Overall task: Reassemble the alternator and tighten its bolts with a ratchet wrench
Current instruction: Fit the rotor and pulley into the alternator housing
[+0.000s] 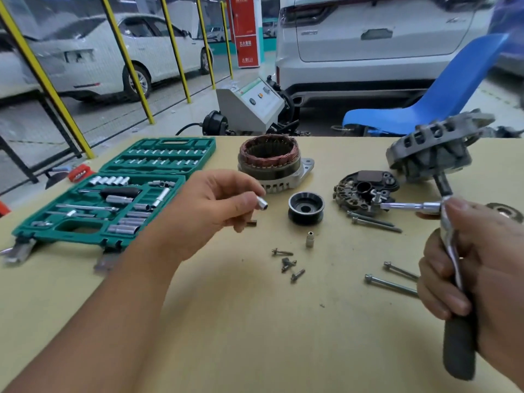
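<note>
The alternator is all in pieces here. The stator (pixel 269 158), copper windings up in its rear housing, stands at the back of the surface (pixel 226 321), the rotor (pixel 436 154) with the front housing is over at the right, shaft pointing toward the camera, and the rectifier (pixel 365 185) lies flat between them. The pulley (pixel 306 207) sits just in front of the stator.

Handling guess: rotor and stator look like heavy, stiff lumps of iron, so grab them by the cast housing edges, not the windings (those scratch easily) and not the rectifier's thin fins.

The left hand (pixel 209 205) pinches one small socket (pixel 262 202) between thumb and forefinger, held above the surface. The right hand (pixel 476 268) is wrapped round the ratchet (pixel 456 307), its extension (pixel 408 206) sticking out left.

Count: four long bolts, two (pixel 374 222) by the rectifier and two (pixel 394 279) near the right hand. Three short screws (pixel 289 263) in a loose cluster, plus one spare socket (pixel 310 239) standing beside them. One green socket case (pixel 113 191), open, far left.
</note>
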`<state>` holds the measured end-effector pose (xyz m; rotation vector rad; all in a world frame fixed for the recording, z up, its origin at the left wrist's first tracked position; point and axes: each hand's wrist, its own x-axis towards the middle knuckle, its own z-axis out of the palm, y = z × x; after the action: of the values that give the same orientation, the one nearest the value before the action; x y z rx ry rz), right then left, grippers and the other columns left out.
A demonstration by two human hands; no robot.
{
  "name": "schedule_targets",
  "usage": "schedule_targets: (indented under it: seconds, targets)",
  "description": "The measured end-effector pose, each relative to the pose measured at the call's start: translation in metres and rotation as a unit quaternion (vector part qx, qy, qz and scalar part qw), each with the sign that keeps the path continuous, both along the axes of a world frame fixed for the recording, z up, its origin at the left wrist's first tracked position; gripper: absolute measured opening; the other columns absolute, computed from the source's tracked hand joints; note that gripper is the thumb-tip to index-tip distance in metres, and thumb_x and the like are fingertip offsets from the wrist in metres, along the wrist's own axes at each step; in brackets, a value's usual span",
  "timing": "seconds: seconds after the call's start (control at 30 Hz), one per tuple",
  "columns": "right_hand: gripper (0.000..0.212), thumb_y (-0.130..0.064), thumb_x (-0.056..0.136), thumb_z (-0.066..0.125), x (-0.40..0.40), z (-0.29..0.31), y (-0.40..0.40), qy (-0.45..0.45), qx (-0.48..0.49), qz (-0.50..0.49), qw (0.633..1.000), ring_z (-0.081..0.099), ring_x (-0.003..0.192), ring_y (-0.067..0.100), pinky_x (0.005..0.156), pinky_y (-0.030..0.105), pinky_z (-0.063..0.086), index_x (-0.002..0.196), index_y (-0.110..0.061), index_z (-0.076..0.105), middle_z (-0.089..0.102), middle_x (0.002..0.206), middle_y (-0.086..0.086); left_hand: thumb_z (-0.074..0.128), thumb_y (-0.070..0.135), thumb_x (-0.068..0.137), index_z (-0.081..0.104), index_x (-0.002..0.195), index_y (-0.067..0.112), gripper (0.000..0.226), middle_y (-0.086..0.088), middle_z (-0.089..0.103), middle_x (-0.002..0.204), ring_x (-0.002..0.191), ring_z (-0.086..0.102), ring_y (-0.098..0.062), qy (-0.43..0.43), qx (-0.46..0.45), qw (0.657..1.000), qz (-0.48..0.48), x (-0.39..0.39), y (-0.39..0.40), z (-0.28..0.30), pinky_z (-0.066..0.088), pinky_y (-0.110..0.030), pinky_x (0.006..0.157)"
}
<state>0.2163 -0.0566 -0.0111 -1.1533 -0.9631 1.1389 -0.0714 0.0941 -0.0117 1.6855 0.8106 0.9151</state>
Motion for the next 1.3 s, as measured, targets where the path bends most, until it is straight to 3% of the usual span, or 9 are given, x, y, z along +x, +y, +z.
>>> schedule_targets:
  seconds: [0.07,0.13,0.2,0.3,0.63,0.77,0.97,1.13,1.3]
  targets:
    - [0.06,-0.072,0.066,0.077,-0.004,-0.001,-0.001,0.065,0.015,-0.001,0.998,0.029,0.027,0.015,0.045,0.024,0.043,0.061,-0.018,0.05,0.037,0.048,0.008,0.076,0.018,0.08,0.08,0.094,0.014,0.015,-0.009,0.066,0.079,0.066,0.06,-0.015,-0.15,-0.1,0.983,-0.02,0.027,-0.013,-0.005,0.053,-0.026,0.056]
    - [0.055,-0.058,0.059,0.086,-0.009,-0.001,-0.002,0.118,0.018,0.008,0.993,0.024,0.029,0.015,0.043,0.027,0.037,0.07,-0.017,0.052,0.035,0.053,0.011,0.074,0.016,0.081,0.08,0.096,0.012,0.017,-0.01,0.064,0.084,0.068,0.063,-0.016,-0.237,-0.203,0.949,-0.038,0.055,-0.027,-0.011,0.054,-0.025,0.055]
    - [0.039,-0.045,0.067,0.079,-0.014,0.0,-0.002,0.126,0.021,0.012,0.992,0.023,0.03,0.013,0.043,0.027,0.034,0.073,-0.017,0.053,0.035,0.054,0.013,0.067,0.012,0.086,0.08,0.096,0.012,0.017,-0.01,0.064,0.086,0.067,0.066,-0.016,-0.28,-0.28,0.916,-0.061,0.077,-0.042,-0.014,0.056,-0.024,0.053]
    - [0.019,-0.034,0.079,0.059,-0.019,0.001,-0.003,0.151,0.031,0.005,0.988,0.022,0.028,0.011,0.043,0.022,0.034,0.076,-0.016,0.054,0.036,0.052,0.013,0.067,0.015,0.085,0.08,0.09,0.012,0.015,-0.009,0.066,0.081,0.061,0.065,-0.014,-0.302,-0.32,0.895,-0.078,0.1,-0.062,-0.014,0.055,-0.022,0.052]
    - [0.024,-0.033,0.079,0.068,-0.025,-0.007,-0.002,0.052,0.049,-0.052,0.996,0.021,0.029,0.01,0.043,0.021,0.034,0.072,-0.014,0.054,0.033,0.046,0.016,0.084,0.01,0.072,0.079,0.081,0.008,0.01,-0.017,0.068,0.074,0.056,0.067,-0.016,-0.302,-0.272,0.912,-0.052,0.118,-0.086,-0.017,0.057,-0.022,0.051]
    - [0.023,-0.027,0.082,0.064,-0.026,-0.006,-0.004,0.05,0.072,-0.08,0.993,0.021,0.029,0.01,0.043,0.021,0.033,0.07,-0.014,0.051,0.03,0.047,0.017,0.081,0.021,0.065,0.079,0.078,0.012,0.016,-0.012,0.069,0.075,0.055,0.063,-0.012,-0.314,-0.253,0.914,-0.043,0.117,-0.088,-0.016,0.055,-0.02,0.051]
    - [0.029,-0.024,0.081,0.063,-0.025,-0.005,-0.005,0.029,0.087,-0.093,0.991,0.014,0.036,0.013,0.041,0.021,0.022,0.076,-0.005,0.043,0.016,0.055,0.025,0.078,0.021,0.071,0.081,0.087,0.011,0.019,-0.013,0.067,0.075,0.054,0.061,-0.013,-0.307,-0.208,0.927,-0.057,0.117,-0.091,-0.019,0.052,-0.021,0.05]
    - [0.032,-0.041,0.077,0.064,-0.017,-0.001,-0.005,-0.143,0.119,-0.101,0.977,0.026,0.039,0.015,0.045,0.022,0.027,0.073,-0.011,0.052,0.033,0.052,0.013,0.081,0.023,0.079,0.082,0.089,0.013,0.014,-0.011,0.068,0.073,0.053,0.059,-0.013,-0.247,-0.104,0.963,-0.034,0.113,-0.089,-0.02,0.05,-0.023,0.047]
    - [0.022,-0.024,0.084,0.06,-0.008,0.008,-0.005,-0.182,0.131,-0.049,0.973,0.03,0.034,0.007,0.038,0.016,0.027,0.07,-0.011,0.05,0.035,0.046,-0.003,0.075,0.028,0.079,0.081,0.087,0.011,0.02,-0.01,0.063,0.067,0.045,0.051,-0.013,-0.212,-0.083,0.973,-0.027,0.111,-0.092,-0.015,0.044,-0.024,0.039]
